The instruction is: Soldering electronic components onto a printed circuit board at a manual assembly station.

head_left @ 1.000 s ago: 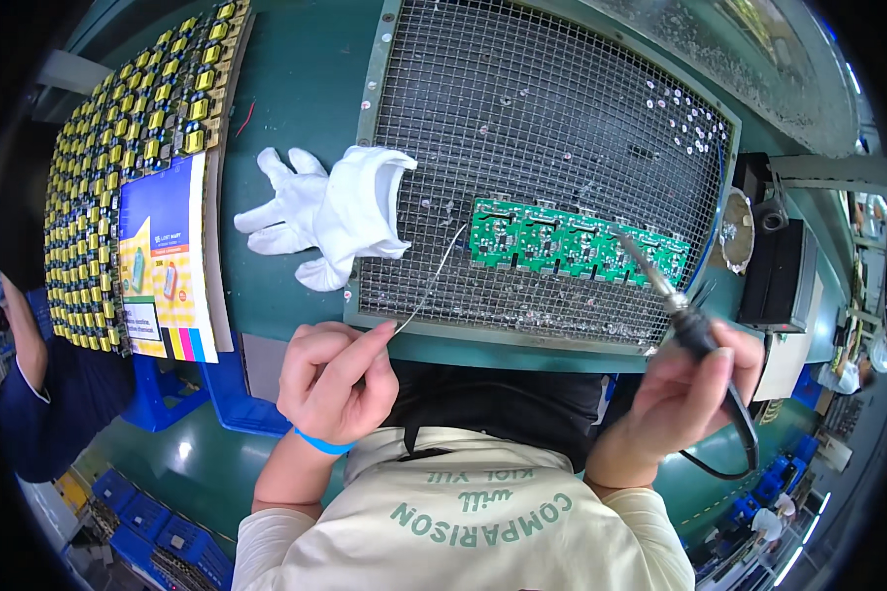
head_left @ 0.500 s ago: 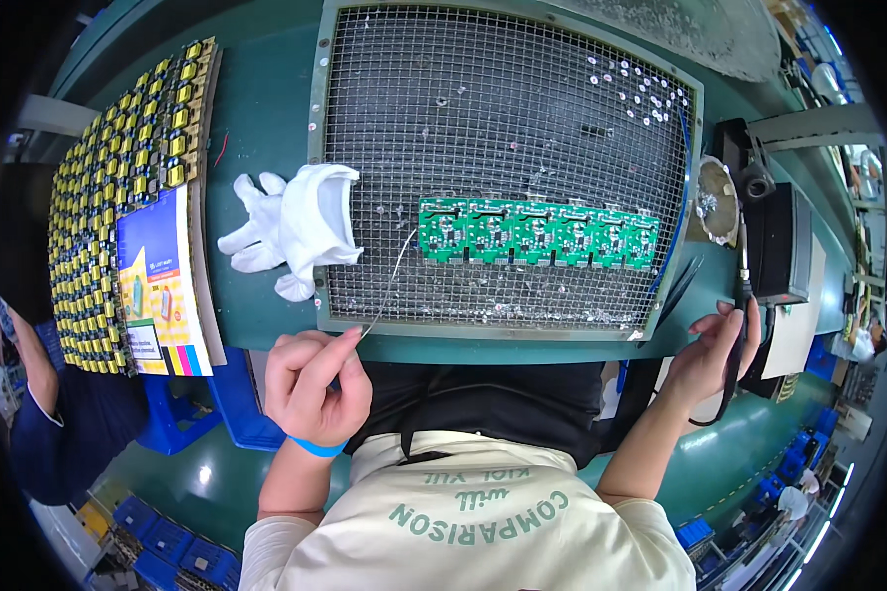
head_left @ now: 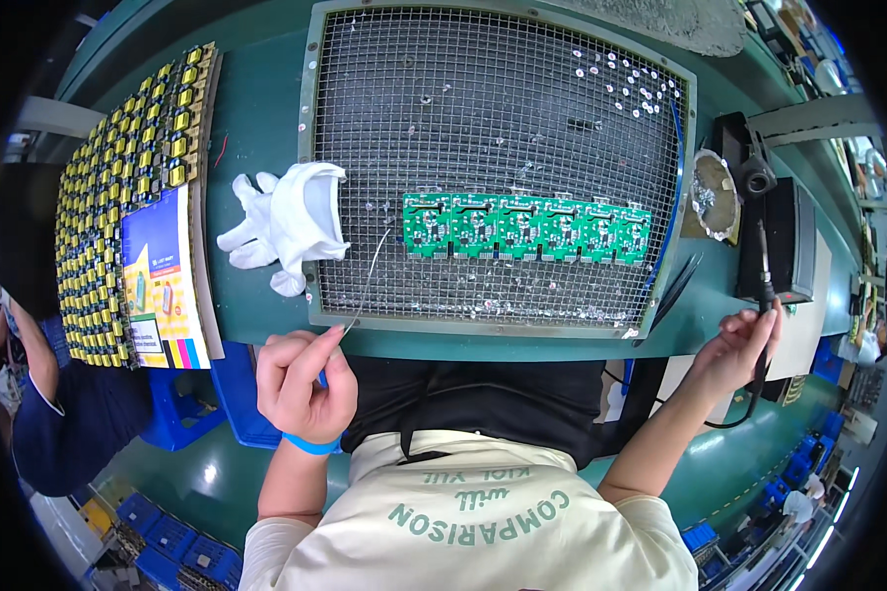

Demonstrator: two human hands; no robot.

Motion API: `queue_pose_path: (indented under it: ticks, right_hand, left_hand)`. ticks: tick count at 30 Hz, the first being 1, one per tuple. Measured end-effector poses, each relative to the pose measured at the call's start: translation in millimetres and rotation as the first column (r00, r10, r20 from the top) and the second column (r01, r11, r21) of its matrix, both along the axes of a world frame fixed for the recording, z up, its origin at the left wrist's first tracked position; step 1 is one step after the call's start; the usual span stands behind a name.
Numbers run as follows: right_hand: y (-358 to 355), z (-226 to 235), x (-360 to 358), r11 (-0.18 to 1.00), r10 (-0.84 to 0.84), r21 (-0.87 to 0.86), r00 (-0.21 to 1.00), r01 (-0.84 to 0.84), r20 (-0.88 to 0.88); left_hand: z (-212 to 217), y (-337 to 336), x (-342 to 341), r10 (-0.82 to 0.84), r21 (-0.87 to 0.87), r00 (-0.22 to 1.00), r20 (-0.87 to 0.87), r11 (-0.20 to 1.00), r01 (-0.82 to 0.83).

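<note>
My left hand point(head_left: 308, 386) is closed in a pinch on a thin silvery solder wire point(head_left: 370, 279) in front of the mesh tray. The wire's free end rises near the left end of a row of joined green circuit boards point(head_left: 522, 227), without clearly touching it. These boards lie on the wire mesh of the framed tray point(head_left: 483, 118). On the right, my right hand point(head_left: 731, 355) grips a soldering iron point(head_left: 766, 281) like a pen, its tip pointing away from me, near the black box and well apart from the boards. Its dark cable hangs below the hand.
A white glove point(head_left: 296, 222) overlaps the tray's left edge. Farther left stand boards with yellow components point(head_left: 118, 197) and a printed sheet point(head_left: 158, 276). At right are a round dish point(head_left: 727, 207), a black box point(head_left: 796, 227) and dark tweezers point(head_left: 678, 291). A co-worker's arm point(head_left: 34, 360) shows far left.
My right hand has moved right with the soldering iron, away from the tray. The left hand with the solder wire has shifted slightly left. The whole view has shifted a little.
</note>
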State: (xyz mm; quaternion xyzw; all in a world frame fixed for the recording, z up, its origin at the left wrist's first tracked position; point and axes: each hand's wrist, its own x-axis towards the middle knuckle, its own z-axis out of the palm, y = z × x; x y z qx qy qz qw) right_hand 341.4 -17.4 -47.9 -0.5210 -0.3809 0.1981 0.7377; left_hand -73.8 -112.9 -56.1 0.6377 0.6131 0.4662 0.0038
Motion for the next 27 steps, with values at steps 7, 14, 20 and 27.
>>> queue_pose_path:
  ticks: [7,14,20,27]
  right_hand:
    - [27.3,-1.3,13.0,0.989,-0.046,-0.133,0.994,0.059,0.103]
    - [38.8,0.6,1.3,0.993,-0.046,-0.101,0.991,0.058,0.125]
    - [43.1,0.0,9.1,0.992,-0.084,-0.089,0.991,0.093,0.105]
    - [42.1,-1.2,13.6,0.983,-0.114,-0.128,0.987,0.129,0.117]
  left_hand:
    - [-2.1,-1.3,-1.9,0.022,0.02,1.0,-0.007,1.0,-0.022]
    - [-1.7,2.6,-0.3,0.005,0.033,1.0,0.002,0.999,-0.006]
    - [-3.8,4.0,-3.0,0.002,0.045,1.0,0.003,0.999,-0.002]
    - [-4.3,6.7,-0.4,-0.006,0.058,1.0,-0.007,0.998,0.006]
